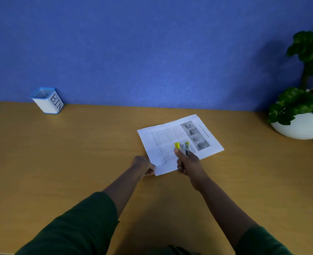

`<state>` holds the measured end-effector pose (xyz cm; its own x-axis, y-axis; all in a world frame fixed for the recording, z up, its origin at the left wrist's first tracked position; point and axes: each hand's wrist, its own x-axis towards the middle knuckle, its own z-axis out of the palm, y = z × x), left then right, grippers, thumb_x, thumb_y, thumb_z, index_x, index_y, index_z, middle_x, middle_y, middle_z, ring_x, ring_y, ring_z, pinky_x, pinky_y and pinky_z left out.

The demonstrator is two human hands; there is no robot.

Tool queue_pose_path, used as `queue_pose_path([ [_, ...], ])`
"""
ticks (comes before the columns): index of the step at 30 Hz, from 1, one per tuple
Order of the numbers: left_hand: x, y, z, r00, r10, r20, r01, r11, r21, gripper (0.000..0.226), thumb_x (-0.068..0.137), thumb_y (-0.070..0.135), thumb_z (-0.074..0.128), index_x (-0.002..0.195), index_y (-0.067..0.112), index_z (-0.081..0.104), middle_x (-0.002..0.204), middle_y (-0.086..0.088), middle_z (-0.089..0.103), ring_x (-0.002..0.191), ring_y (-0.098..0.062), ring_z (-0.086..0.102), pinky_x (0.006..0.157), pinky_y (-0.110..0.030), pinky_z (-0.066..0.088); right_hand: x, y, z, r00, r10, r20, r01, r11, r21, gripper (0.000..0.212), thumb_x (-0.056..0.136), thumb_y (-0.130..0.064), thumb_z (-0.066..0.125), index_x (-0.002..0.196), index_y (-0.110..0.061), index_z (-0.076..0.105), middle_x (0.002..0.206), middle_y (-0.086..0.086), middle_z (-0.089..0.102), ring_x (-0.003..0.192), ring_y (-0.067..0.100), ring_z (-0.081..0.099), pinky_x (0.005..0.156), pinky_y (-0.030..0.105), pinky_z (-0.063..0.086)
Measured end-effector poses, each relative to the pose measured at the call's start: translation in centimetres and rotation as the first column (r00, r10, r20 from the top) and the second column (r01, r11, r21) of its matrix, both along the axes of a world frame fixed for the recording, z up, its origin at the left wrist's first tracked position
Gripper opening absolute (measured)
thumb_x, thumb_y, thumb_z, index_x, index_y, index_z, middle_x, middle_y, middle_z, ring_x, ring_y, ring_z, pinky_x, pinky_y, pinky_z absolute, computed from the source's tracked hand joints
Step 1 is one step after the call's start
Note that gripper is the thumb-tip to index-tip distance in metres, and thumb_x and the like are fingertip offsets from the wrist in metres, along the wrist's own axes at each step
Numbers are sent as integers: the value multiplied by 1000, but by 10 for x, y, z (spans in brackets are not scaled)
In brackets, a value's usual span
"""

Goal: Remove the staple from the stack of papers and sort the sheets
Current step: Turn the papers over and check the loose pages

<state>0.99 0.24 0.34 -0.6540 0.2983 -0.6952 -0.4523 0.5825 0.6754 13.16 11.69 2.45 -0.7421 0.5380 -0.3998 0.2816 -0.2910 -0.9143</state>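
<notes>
The stack of papers (pixel 179 142) lies right of centre on the surface (pixel 78 153). Left hand (pixel 142 165) fingers pinch its near corner; right hand (pixel 188 162) fingers grip a yellow staple remover (pixel 182 147) above it.

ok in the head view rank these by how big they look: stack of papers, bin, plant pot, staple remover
1. stack of papers
2. plant pot, though the frame's right edge cuts it off, so it may really rival the papers
3. bin, farther from the camera, so likely bigger than it looks
4. staple remover, partly hidden in the right hand
</notes>
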Motion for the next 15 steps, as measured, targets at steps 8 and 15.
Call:
queue_pose_path([
  [8, -6, 0, -5, 999, 46, -2, -46, 999, 8, 15, 75, -14, 69, 71, -6, 57, 84, -23, 61, 77, -34, 62, 90, -46, 53, 11, -9, -25, 999, -31, -15, 33, 978, 207, 16, 93, -27, 54, 88, -16, 44, 68, 3, 55, 55, 7, 54, 52, 21, 45],
  [15, -8, -1, -6, 996, 24, -87, -24, 1000, 4, 15, 75, -14, 67, 75, -3, 57, 80, -19, 60, 90, -40, 67, 91, -50, 53, 15, -13, -25, 986, 20, 163, -31, 997, 68, 23, 94, -39, 47, 90, -17, 45, 66, 0, 41, 50, 9, 37, 40, 19, 31],
])
